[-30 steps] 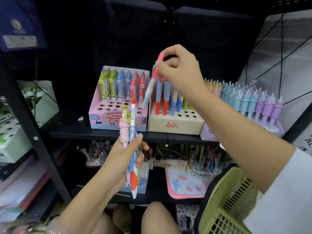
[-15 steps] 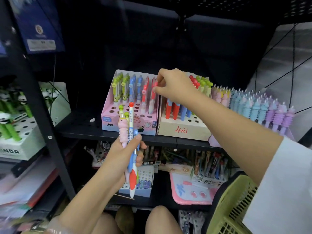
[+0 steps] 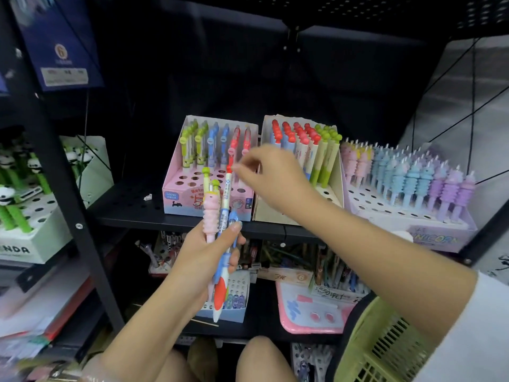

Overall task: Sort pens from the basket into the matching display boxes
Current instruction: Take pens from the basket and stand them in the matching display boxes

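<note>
Several pens (image 3: 220, 216) stand bunched in the left hand (image 3: 203, 260), its fingers wrapped round the barrels: a pink ribbed unicorn pen (image 3: 210, 216), a white pen with a red cap (image 3: 226, 188), a blue-clipped one and at least one green-topped one.

Right hand (image 3: 272, 177): blurred, above the bundle, thumb and forefinger drawn narrow at the red cap; whether they already pinch it cannot be told.

Risks, as judgement:
- drawing one pen out of a tight bunch may drag its neighbours loose and drop them to the floor or the lower shelf
- the red cap may pull off if it alone is gripped
- the red-capped pens in the pink box and the cardboard box look alike, so a pen may land in the wrong one

Containers:
- pink display box (image 3: 176, 199), on the black shelf (image 3: 124, 213): green, blue and red pens at the back, front holes vacant
- cardboard box (image 3: 264, 213), just beside it: red-topped and green-topped pens
- unicorn box (image 3: 440, 238), at the right: rows of pink, blue and purple ribbed pens, front holes vacant
- panda box (image 3: 33, 244), at the left: green panda pens
- green basket (image 3: 385, 346), lower right: contents hidden
</note>
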### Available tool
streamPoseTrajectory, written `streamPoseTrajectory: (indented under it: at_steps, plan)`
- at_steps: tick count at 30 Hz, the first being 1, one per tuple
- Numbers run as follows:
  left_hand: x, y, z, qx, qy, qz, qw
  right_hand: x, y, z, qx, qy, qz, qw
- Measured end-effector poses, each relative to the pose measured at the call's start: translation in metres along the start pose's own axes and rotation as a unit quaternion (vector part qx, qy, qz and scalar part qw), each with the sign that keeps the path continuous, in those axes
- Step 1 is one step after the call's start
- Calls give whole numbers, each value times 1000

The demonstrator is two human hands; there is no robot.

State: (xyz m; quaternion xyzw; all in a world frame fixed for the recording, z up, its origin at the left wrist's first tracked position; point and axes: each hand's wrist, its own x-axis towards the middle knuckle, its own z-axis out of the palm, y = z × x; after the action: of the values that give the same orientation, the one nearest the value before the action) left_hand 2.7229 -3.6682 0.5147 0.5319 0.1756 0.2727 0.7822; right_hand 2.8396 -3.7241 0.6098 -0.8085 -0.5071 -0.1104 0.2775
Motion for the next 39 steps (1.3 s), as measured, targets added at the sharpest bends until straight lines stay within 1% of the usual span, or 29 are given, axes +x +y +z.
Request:
streamPoseTrajectory:
  at_steps: [1,2,3,4,5,6,8,10,12,13,14,15,18,23,25,27,30,31,33,34,35,36,37,38,39]
  plan:
    - [0,-1,3,1,-2,2,1000,-9,-1,3,89,-57,54,993]
    - [0,-2,5,3,-5,4,1000,-17,-1,6,160,-103,104,976]
    - [1,-4,8,4,-8,4,1000,-24,1,9,214,-129,139,958]
    - [0,-5,11,6,-12,4,1000,-28,3,11,257,-134,154,944]
    - [0,-7,13,7,-17,1,1000,-30,6,11,288,-121,160,937]
    - [0,-9,15,8,-23,-3,1000,-29,9,9,310,-94,164,932]
    - [-1,-14,18,13,-36,-15,999,-24,16,0,346,-15,179,921]
    - [-1,-17,20,23,-41,-22,999,-15,30,-16,365,95,175,910]
    - [0,-18,21,31,-44,-23,998,-11,48,-34,314,210,144,915]
    - [1,-19,22,32,-45,-21,998,-10,58,-41,271,247,122,922]
    - [1,-19,23,32,-45,-20,998,-11,67,-44,226,265,104,931]
    - [2,-19,25,31,-44,-19,998,-12,76,-45,186,266,92,942]
    - [4,-20,30,24,-41,-24,999,-17,95,-39,101,224,75,966]
    - [2,-21,35,25,-34,-31,999,-17,103,-32,90,193,65,975]
    - [3,-21,36,42,-21,-23,999,-16,105,-27,78,138,76,984]
    - [3,-21,35,54,-14,-17,998,-17,105,-20,33,76,96,992]
    - [2,-21,35,53,-7,-12,998,-20,105,-16,21,35,122,992]
    - [2,-20,35,41,-4,-13,999,-21,105,-17,20,38,128,991]
    - [2,-19,38,11,-4,-20,1000,-29,102,-17,15,93,128,987]
    - [2,-19,39,0,-5,-22,1000,-34,98,-16,28,127,122,984]
    - [2,-20,41,-6,-8,-22,1000,-41,93,-15,56,135,116,982]
    - [2,-20,43,-9,-13,-21,1000,-47,88,-13,98,109,113,983]
    - [2,-21,46,-13,-20,-18,1000,-53,82,-10,149,52,114,981]
    - [2,-22,48,-16,-25,-13,999,-59,77,-7,204,-19,119,971]
    - [2,-22,51,-17,-28,-8,999,-64,72,-5,260,-84,124,954]
